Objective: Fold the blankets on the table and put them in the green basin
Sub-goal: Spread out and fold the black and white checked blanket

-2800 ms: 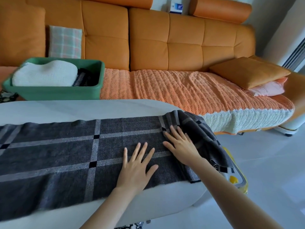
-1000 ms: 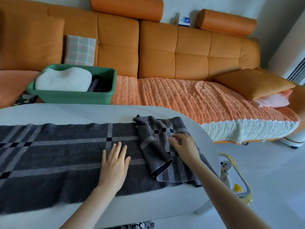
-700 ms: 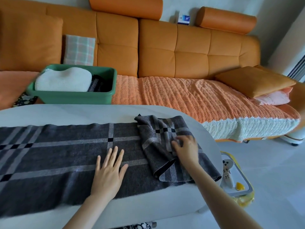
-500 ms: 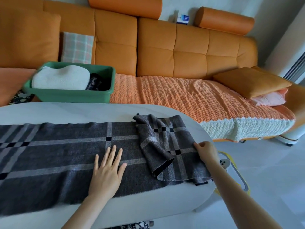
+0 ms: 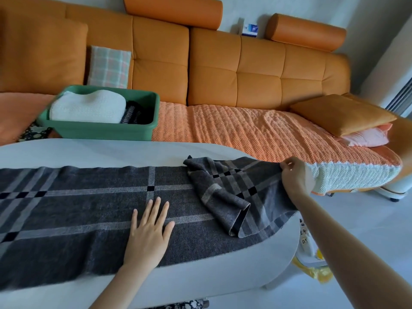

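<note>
Now right hand [image 5: 294, 177] pinches blanket [image 5: 89, 204] far corner; left hand [image 5: 149, 230] flat.

We stand in a home living room: a long orange sofa [image 5: 223, 70] with bolsters [image 5: 174, 11] and cushions [image 5: 341, 113] fills the far side, a quilted throw [image 5: 256, 134] over its seat, pale floor [image 5: 367, 219] right.

Seen from my remote station: a padded orange sofa [image 5: 223, 70] spans the far side of a daylit room, with two orange bolsters [image 5: 174, 10] lying along its back against a pale wall [image 5: 367, 18]. A ribbed orange throw [image 5: 245, 130] covers the seat. A plaid cushion [image 5: 109, 66] leans at left, and an orange cushion [image 5: 341, 113] lies on a pink pillow [image 5: 365, 138] at right. A pale rounded surface [image 5: 89, 152] stands in front, on a glossy grey floor [image 5: 356, 219].
</note>
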`<action>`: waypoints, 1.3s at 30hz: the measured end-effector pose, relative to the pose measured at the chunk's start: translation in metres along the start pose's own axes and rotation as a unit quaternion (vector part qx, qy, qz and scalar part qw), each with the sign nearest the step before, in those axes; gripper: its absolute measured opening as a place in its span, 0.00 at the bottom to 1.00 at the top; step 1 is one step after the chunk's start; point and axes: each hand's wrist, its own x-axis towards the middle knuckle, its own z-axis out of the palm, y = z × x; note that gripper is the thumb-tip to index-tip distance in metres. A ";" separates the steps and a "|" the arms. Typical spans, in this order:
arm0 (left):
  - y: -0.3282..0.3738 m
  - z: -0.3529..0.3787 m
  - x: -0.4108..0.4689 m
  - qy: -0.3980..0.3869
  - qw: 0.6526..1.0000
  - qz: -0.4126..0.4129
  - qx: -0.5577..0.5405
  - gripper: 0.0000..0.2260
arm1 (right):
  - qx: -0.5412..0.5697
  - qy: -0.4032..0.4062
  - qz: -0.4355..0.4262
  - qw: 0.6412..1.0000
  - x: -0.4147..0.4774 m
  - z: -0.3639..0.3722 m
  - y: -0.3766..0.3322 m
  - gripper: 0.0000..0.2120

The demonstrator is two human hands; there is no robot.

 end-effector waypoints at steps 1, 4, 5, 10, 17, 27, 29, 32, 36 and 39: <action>0.000 0.000 0.000 -0.001 1.000 0.000 -0.001 0.26 | -0.006 -0.002 -0.008 1.000 0.005 -0.003 -0.004 0.06; 0.000 0.000 0.000 -0.001 1.000 -0.002 -0.006 0.27 | -0.015 -0.001 0.003 1.000 0.018 -0.010 -0.008 0.06; 0.000 0.000 0.000 -0.001 1.000 -0.002 -0.008 0.27 | -0.018 0.005 0.007 1.000 0.022 -0.012 -0.008 0.05; -0.001 0.001 0.001 0.003 1.000 0.000 -0.008 0.27 | -0.031 -0.014 0.008 0.999 0.029 -0.014 -0.004 0.05; 0.000 0.002 0.001 0.009 1.000 0.002 -0.002 0.26 | -0.072 -0.101 0.009 0.992 -0.002 0.017 0.028 0.08; -0.001 0.001 0.000 -0.003 1.000 0.001 0.004 0.26 | -0.172 -0.227 -0.304 0.909 -0.103 0.073 -0.036 0.12; -0.001 0.000 0.000 -0.004 1.000 0.004 0.002 0.27 | -0.115 -0.193 -0.311 0.923 -0.111 0.069 -0.032 0.12; -0.001 -0.001 0.000 -0.004 1.000 0.003 0.000 0.27 | -0.041 -0.079 -0.236 0.968 -0.092 0.055 -0.021 0.11; 0.000 0.000 -0.001 -0.005 1.000 0.000 -0.003 0.27 | -0.103 -0.190 0.000 0.976 -0.042 0.038 0.006 0.26; 0.001 0.000 0.000 -0.012 1.000 -0.004 -0.004 0.26 | 0.039 -0.263 0.110 0.958 -0.031 0.038 0.013 0.22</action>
